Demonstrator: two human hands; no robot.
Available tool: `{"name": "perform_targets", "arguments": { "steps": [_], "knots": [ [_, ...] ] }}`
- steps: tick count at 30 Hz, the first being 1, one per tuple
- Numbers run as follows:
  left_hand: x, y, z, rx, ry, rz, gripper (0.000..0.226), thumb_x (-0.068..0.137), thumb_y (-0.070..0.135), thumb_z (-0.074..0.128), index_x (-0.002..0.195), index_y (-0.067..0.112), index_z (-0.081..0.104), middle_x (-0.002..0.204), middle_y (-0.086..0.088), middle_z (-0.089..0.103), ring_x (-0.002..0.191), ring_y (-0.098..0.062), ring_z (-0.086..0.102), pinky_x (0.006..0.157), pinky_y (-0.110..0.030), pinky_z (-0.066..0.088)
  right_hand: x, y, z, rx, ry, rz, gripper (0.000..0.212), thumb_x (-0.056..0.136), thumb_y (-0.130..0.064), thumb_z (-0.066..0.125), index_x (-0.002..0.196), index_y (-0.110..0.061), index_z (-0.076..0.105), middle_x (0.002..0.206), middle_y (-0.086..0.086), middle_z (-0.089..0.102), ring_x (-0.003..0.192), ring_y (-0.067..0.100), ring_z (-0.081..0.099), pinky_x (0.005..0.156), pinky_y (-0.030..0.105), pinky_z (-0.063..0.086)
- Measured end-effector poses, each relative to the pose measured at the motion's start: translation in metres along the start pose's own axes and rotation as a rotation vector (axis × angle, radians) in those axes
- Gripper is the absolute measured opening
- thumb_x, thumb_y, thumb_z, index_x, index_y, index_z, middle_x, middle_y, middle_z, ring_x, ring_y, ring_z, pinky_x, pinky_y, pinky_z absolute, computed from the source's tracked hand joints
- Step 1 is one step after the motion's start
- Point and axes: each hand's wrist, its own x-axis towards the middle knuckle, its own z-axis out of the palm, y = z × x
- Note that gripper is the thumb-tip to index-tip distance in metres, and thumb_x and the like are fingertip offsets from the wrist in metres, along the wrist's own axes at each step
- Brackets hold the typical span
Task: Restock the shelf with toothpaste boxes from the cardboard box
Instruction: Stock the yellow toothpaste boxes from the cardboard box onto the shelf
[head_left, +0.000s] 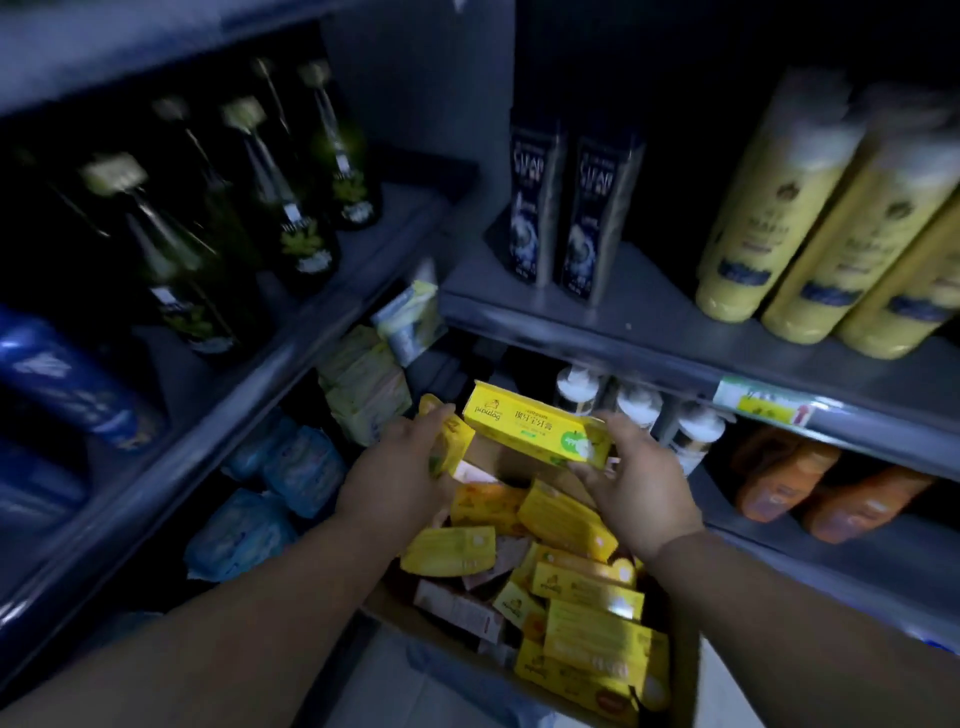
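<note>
Two bare forearms (270, 613) reach over the cardboard box (501, 458). The right hand (641, 486) has its grip closed on the right end of a yellow toothpaste box (530, 423), held above the cardboard box's far side, and the left hand (400, 470) grips a second yellow pack (448, 441). More yellow boxes (589, 626) lie jumbled inside the cardboard box, and a grey shelf (623, 335) runs above it.

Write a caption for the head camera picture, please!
Left hand and right hand hold yellow toothpaste boxes above the cardboard box.
</note>
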Motion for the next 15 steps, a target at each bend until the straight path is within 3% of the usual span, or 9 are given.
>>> {"name": "perform_targets", "arguments": {
  "steps": [5, 9, 15],
  "knots": [
    [-0.040, 0.026, -0.065, -0.022, 0.145, -0.037, 0.074, 0.087, 0.031, 0.061, 0.148, 0.037, 0.020, 0.129, -0.002, 0.042, 0.100, -0.021, 0.054, 0.069, -0.026, 0.037, 0.000, -0.041, -0.052, 0.038, -0.003, -0.120, 0.049, 0.087, -0.029, 0.072, 0.130, -0.026, 0.049, 0.094, 0.002, 0.061, 0.082, 0.023, 0.057, 0.066, 0.028, 0.040],
    [-0.079, 0.041, -0.112, -0.043, 0.282, -0.062, 0.072, 0.088, 0.028, 0.058, 0.145, 0.049, 0.019, 0.114, 0.002, 0.037, 0.089, -0.019, 0.052, 0.070, -0.029, 0.043, -0.005, -0.080, -0.083, 0.091, -0.003, -0.242, 0.040, 0.084, -0.028, 0.074, 0.118, -0.032, 0.054, 0.099, -0.003, 0.066, 0.088, 0.021, 0.061, 0.072, 0.033, 0.049],
    [-0.150, 0.043, -0.173, -0.049, 0.464, -0.116, 0.052, 0.090, 0.027, 0.060, 0.134, 0.040, 0.036, 0.112, 0.004, 0.037, 0.087, -0.016, 0.053, 0.075, -0.035, 0.050, -0.033, -0.145, -0.105, 0.139, -0.012, -0.444, 0.032, 0.086, -0.027, 0.072, 0.111, -0.032, 0.054, 0.092, -0.010, 0.061, 0.080, 0.013, 0.057, 0.063, 0.031, 0.045]
  ]
}}
